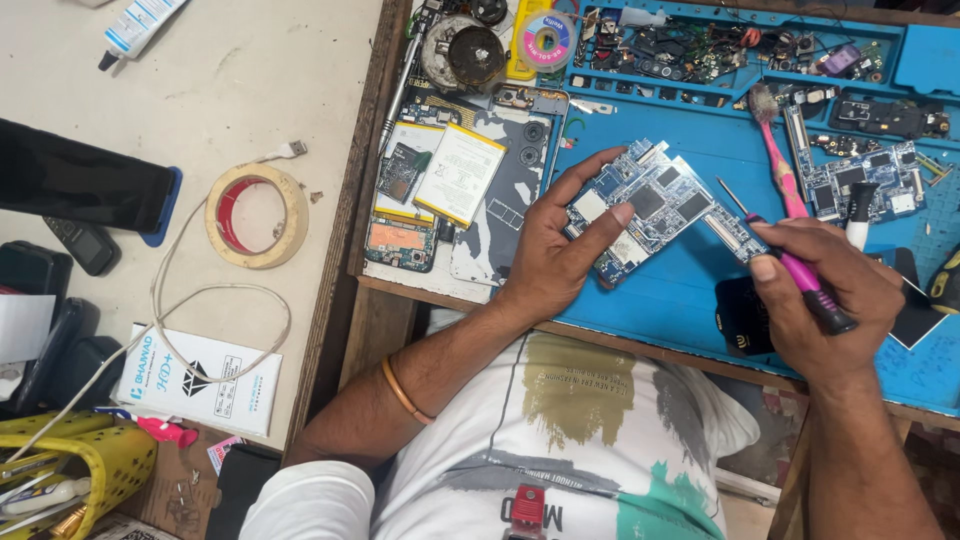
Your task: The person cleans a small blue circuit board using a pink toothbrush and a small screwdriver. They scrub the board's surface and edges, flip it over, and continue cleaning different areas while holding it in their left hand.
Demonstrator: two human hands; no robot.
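Head view: left hand [548,262] grip clamped on circuit board [648,207]; right hand [826,290] grip clamped on pink screwdriver [800,278], near mat [680,290] edge.

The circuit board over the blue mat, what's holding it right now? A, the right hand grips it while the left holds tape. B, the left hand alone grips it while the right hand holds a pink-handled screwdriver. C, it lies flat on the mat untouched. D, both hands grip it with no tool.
B: the left hand pinches the circuit board above the blue mat, while the right hand holds the pink-handled screwdriver with its tip towards the board.
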